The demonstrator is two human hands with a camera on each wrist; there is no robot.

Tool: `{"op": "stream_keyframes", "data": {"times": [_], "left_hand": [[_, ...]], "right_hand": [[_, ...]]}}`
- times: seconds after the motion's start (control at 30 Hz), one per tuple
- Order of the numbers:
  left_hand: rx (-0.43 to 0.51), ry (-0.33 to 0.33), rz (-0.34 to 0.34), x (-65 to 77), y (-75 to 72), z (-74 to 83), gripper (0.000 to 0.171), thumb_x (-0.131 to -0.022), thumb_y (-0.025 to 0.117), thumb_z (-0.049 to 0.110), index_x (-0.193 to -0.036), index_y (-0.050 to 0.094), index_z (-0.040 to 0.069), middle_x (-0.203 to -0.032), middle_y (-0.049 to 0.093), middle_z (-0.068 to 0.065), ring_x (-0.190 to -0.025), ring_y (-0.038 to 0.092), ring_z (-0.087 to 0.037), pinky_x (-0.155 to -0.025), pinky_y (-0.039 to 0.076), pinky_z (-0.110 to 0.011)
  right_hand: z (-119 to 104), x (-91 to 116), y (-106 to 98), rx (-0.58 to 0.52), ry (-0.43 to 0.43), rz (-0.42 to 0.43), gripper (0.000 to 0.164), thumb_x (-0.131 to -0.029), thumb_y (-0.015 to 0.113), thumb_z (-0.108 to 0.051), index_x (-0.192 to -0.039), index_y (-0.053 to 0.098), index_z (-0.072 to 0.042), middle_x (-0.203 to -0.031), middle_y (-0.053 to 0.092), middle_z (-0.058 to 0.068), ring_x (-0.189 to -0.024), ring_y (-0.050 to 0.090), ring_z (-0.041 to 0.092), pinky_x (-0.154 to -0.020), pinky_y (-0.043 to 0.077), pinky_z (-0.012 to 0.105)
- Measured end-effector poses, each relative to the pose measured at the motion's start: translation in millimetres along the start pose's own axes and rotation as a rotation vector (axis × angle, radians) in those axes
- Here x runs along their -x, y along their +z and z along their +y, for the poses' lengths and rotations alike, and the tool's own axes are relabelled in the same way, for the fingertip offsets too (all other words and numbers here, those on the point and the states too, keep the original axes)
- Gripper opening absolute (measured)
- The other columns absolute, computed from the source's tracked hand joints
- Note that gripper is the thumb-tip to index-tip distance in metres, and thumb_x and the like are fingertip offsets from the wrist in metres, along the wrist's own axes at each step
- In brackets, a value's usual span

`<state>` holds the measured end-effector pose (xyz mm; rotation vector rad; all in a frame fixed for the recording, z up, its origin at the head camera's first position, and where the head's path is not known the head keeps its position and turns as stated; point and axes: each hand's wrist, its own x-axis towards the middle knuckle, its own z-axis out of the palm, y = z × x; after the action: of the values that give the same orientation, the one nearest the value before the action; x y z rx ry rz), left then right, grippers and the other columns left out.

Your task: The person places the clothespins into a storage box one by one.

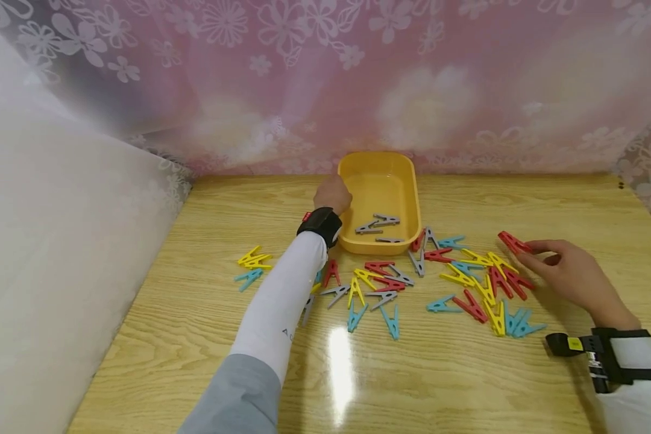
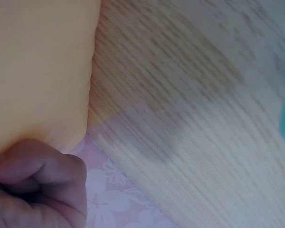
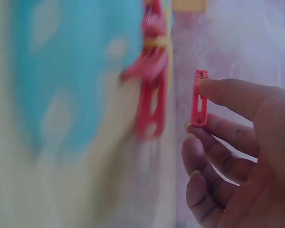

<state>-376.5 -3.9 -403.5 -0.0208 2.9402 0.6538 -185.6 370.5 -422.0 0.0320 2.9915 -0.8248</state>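
A yellow plastic basin [image 1: 380, 244] stands at the back of the table, with grey clothespins [image 1: 386, 219] lying inside. My left hand [image 1: 333, 194] is at its left rim, fingers curled over the edge; in the left wrist view the curled left hand [image 2: 40, 183] meets the basin's wall [image 2: 38, 71]. Out to the right, my right hand [image 1: 572, 274] pinches a red clothespin [image 1: 514, 242] between thumb and fingers, raised above the table. The right wrist view shows this red clothespin [image 3: 199, 99] upright at the fingertips, the other fingers loosely bent.
Mixed red, yellow, blue and grey clothespins lie in front of the basin, with a cluster including a yellow clothespin [image 1: 458, 275] to the right. Blue clothespins [image 1: 249, 278] and yellow ones sit left of my left forearm. A flowered pink curtain [image 1: 304, 90] borders the table's back edge.
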Motion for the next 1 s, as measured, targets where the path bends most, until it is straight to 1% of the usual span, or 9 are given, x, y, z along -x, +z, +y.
{"op": "stream_keyframes", "data": {"times": [0.1,0.27,0.4,0.47,0.57,0.77,0.87,0.93,1.0], "left_hand": [[0.003,0.001,0.004,-1.0,0.8,-0.8,0.027,-0.097,0.055,0.021,-0.116,0.059,0.004,-0.099,0.061,-0.009,-0.086,0.062,-0.024,-0.072,0.053,-0.037],[-0.002,0.009,0.006,-2.5,1.4,-2.8,0.026,-0.097,0.054,0.021,-0.116,0.06,0.004,-0.097,0.062,-0.009,-0.084,0.062,-0.024,-0.07,0.053,-0.036],[-0.01,0.007,0.006,-1.5,-0.3,-2.1,0.025,-0.097,0.054,0.021,-0.114,0.061,0.004,-0.098,0.063,-0.009,-0.085,0.063,-0.024,-0.071,0.053,-0.036],[-0.005,0.0,0.006,0.0,-1.6,-0.6,0.026,-0.096,0.055,0.022,-0.116,0.061,0.005,-0.101,0.063,-0.009,-0.088,0.063,-0.024,-0.073,0.053,-0.037],[-0.01,-0.009,0.0,1.6,-2.1,1.8,0.029,-0.096,0.055,0.023,-0.12,0.059,0.006,-0.104,0.063,-0.008,-0.091,0.062,-0.024,-0.075,0.053,-0.037],[-0.042,-0.012,-0.002,2.1,-1.7,5.2,0.029,-0.097,0.055,0.024,-0.119,0.06,0.007,-0.103,0.063,-0.008,-0.09,0.062,-0.023,-0.074,0.053,-0.037],[-0.046,-0.013,0.002,1.0,-1.0,4.4,0.028,-0.097,0.055,0.024,-0.118,0.061,0.007,-0.101,0.063,-0.008,-0.089,0.062,-0.023,-0.073,0.053,-0.037],[-0.04,-0.012,0.008,-0.9,-0.1,1.9,0.029,-0.097,0.055,0.023,-0.12,0.06,0.007,-0.1,0.063,-0.008,-0.087,0.062,-0.023,-0.072,0.053,-0.037],[-0.035,-0.012,0.013,-3.1,0.5,-1.5,0.03,-0.097,0.054,0.023,-0.122,0.058,0.007,-0.1,0.062,-0.008,-0.086,0.062,-0.023,-0.071,0.053,-0.037]], "right_hand": [[-18.5,-6.7,1.2,-0.029,-0.037,0.034,0.056,-0.095,0.057,-0.042,-0.123,0.057,0.006,-0.113,0.055,0.031,-0.087,0.057,0.04,-0.055,0.044,0.035],[-59.6,-21.8,4.9,-0.092,-0.101,0.092,0.051,-0.095,0.058,-0.04,-0.125,0.059,0.001,-0.105,0.058,0.022,-0.079,0.054,0.031,-0.052,0.041,0.033],[-94.7,-36.9,12.3,-0.149,-0.163,0.098,0.05,-0.094,0.058,-0.042,-0.126,0.06,-0.004,-0.099,0.059,0.015,-0.074,0.052,0.026,-0.05,0.039,0.032],[-110.6,-44.6,17.1,-0.16,-0.201,0.078,0.049,-0.094,0.058,-0.042,-0.126,0.06,-0.005,-0.099,0.059,0.014,-0.074,0.051,0.025,-0.05,0.039,0.032],[-129.7,-55.2,25.0,-0.137,-0.264,0.036,0.047,-0.094,0.059,-0.04,-0.126,0.061,-0.006,-0.098,0.058,0.011,-0.073,0.05,0.024,-0.051,0.039,0.033],[-153.7,-71.4,36.9,-0.052,-0.396,-0.068,0.038,-0.095,0.061,-0.027,-0.124,0.061,-0.002,-0.109,0.061,0.015,-0.073,0.045,0.024,-0.059,0.036,0.037],[-160.4,-76.7,42.5,-0.017,-0.404,-0.129,0.037,-0.095,0.062,-0.024,-0.123,0.061,0.0,-0.116,0.061,0.019,-0.085,0.052,0.029,-0.072,0.043,0.043],[-163.3,-79.4,46.3,-0.001,-0.397,-0.167,0.04,-0.095,0.061,-0.025,-0.124,0.06,0.002,-0.119,0.06,0.021,-0.096,0.054,0.034,-0.081,0.044,0.049],[-165.5,-81.4,49.0,0.003,-0.396,-0.192,0.043,-0.095,0.061,-0.027,-0.125,0.059,0.004,-0.12,0.059,0.022,-0.094,0.056,0.033,-0.081,0.045,0.049]]}}
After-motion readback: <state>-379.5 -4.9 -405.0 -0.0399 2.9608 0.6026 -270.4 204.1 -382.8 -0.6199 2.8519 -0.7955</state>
